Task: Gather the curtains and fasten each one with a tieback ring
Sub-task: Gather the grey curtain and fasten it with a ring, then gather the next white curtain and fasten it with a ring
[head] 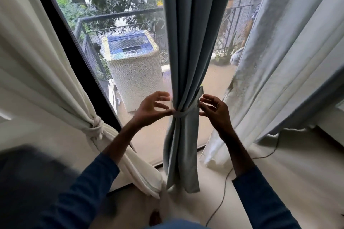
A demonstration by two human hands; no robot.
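Both hands up at the blue-grey curtain (183, 46), one each side of its cinched waist. Left hand (149, 108): fingers spread & curled, released, only the thumb tip reaching in to touch the pale tieback (181, 114) where it wraps the bunch. Right hand (216, 109): also loose, fingers bent, tips just beside the tieback's free end that sticks up along the curtain's edge; can't tell if they touch it, not gripping anything. The tieback sits right between the two hands, snug round the gathered folds; curtain fans out again below the hands & hangs to the sill. Out past the left hand, a cream curtain (46, 72) is gathered & knotted w/ its own tie (96, 126), lower than the hands. Out past the right hand, a pale curtain (290, 57) hangs loose, ungathered. Beyond the hands, thru the mesh, a washing machine (133, 61) stands on the balcony. A thin cable (223, 188) trails on the floor under the right forearm. Blue sleeves on both arms
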